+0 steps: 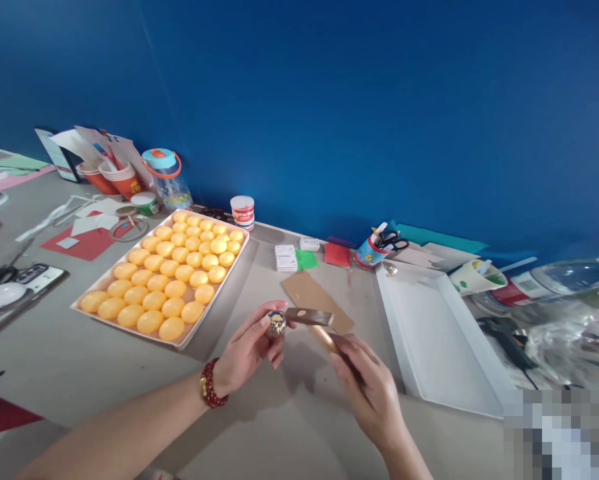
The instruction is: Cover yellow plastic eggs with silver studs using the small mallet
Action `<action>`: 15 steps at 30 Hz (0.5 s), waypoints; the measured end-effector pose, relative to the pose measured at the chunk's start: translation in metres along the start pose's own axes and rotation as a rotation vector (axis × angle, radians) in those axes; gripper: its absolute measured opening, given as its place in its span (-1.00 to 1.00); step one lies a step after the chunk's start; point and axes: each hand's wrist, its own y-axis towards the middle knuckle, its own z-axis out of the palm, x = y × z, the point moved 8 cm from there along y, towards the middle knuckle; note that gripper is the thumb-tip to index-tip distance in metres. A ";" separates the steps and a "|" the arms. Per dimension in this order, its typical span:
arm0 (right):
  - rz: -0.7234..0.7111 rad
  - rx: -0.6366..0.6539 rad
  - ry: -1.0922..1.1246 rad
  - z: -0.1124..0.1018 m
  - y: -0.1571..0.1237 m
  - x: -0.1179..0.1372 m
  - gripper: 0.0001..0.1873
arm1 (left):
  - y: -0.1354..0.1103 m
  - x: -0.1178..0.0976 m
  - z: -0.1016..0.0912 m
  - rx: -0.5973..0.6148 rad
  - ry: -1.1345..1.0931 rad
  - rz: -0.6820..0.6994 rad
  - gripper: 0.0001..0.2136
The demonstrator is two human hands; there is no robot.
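My left hand (249, 343) pinches a small round shiny metal piece (278, 325) with a ridged side and a gold and dark top; its exact kind is unclear. In my right hand (366, 380) is the wooden handle of a hammer (309, 317). The hammer's dark head lies level, right beside the metal piece and close to my left fingertips; whether they touch is hard to tell. Under the hammer, a strip of brown cardboard (304, 293) rests on the grey table (259, 427).
To the left stands a shallow box (179, 345) filled with orange balls. At right lies a white tray (439, 333) with a small shiny piece in its far corner. Small white boxes (286, 258), a can with scissors (372, 252) and a white-lidded tub (242, 212) line the blue wall.
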 end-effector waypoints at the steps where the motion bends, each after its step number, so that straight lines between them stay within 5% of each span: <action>1: 0.016 -0.046 -0.018 -0.003 0.000 -0.004 -0.76 | 0.000 0.000 0.001 0.019 0.001 -0.010 -0.71; 4: 0.108 -0.105 -0.206 -0.004 0.002 -0.023 -0.74 | 0.000 0.004 0.005 0.063 -0.023 -0.064 -0.72; 10: 0.167 -0.029 -0.613 0.012 0.003 -0.064 -0.73 | -0.003 0.007 0.005 0.046 0.073 -0.067 -0.62; 15: 0.046 -0.071 -0.552 0.012 0.007 -0.045 -0.73 | -0.007 0.011 0.003 -0.043 0.236 -0.110 -0.61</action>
